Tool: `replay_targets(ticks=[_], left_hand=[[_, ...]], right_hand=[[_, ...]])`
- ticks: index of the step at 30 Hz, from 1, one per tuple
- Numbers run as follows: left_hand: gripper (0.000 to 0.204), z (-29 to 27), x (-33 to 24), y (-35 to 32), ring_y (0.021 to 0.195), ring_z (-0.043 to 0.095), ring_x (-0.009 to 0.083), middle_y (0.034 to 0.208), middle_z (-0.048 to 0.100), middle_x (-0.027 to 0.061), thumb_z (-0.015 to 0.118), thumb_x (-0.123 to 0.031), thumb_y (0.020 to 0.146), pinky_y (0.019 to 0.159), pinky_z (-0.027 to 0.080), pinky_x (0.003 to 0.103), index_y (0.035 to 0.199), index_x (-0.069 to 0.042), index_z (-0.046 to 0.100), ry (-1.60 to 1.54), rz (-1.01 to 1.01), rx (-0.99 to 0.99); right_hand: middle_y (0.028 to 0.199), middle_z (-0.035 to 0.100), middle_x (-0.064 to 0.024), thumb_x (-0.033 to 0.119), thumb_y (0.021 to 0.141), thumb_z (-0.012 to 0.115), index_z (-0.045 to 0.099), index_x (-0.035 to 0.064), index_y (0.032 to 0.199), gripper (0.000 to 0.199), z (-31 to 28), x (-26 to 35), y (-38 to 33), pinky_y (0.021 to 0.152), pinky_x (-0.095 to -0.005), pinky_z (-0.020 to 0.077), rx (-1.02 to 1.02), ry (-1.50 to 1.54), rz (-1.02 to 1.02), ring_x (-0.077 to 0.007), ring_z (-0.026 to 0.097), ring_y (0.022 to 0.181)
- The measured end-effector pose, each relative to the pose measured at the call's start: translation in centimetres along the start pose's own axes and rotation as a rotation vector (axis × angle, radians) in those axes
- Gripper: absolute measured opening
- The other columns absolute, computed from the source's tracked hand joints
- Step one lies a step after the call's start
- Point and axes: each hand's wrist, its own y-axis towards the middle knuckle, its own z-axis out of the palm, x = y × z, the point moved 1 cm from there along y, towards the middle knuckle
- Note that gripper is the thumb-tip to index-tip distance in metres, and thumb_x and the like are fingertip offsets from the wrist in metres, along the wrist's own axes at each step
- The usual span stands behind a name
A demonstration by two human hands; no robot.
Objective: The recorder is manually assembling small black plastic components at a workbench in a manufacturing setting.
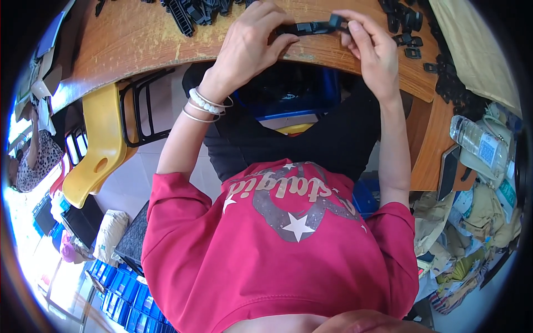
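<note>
A narrow black plastic piece (312, 28) is held level between my hands, just above the near edge of the wooden table. My left hand (252, 39) closes its thumb and fingers round the left end, covering that end. At the other end, a small square black part (335, 21) stands up beside the fingertips of my right hand (377, 50). That hand pinches the right end with thumb and fingers. Exactly what kind of part the black piece is, I cannot make out.
Ribbed black plastic parts (191, 12) lie in a heap at the table's far left. More black pieces (408, 40) lie to the right, by beige cloth (480, 47). A phone (448, 173) and a clear bottle (480, 141) sit farther right. A yellow chair (102, 144) stands left.
</note>
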Motion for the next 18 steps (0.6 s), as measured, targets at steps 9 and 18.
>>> replay_targets(ticks=[9,18], left_hand=[[0.022,0.7,1.6,-1.0,0.086,0.063,0.0224,0.098,0.064,0.0096,0.073,-0.007,0.079,0.072,0.052,0.03,0.1,0.001,0.07,0.05,0.016,0.002],[0.019,1.3,1.4,-0.6,0.083,0.059,0.0281,0.089,0.063,0.012,0.073,-0.005,0.076,0.073,0.05,0.035,0.092,0.004,0.068,-0.059,0.013,-0.061]], right_hand=[[0.086,0.065,-0.005,0.011,0.086,0.069,0.072,0.0036,0.106,0.022,-0.9,0.2,0.3,0.065,-0.0247,0.0464,0.092,-0.23,-0.068,-0.0138,0.059,0.073],[0.089,0.062,-0.0041,0.005,0.079,0.071,0.073,0.001,0.098,0.019,0.1,-0.3,1.5,0.075,-0.0291,0.047,0.081,-0.219,-0.217,-0.0184,0.058,0.085]])
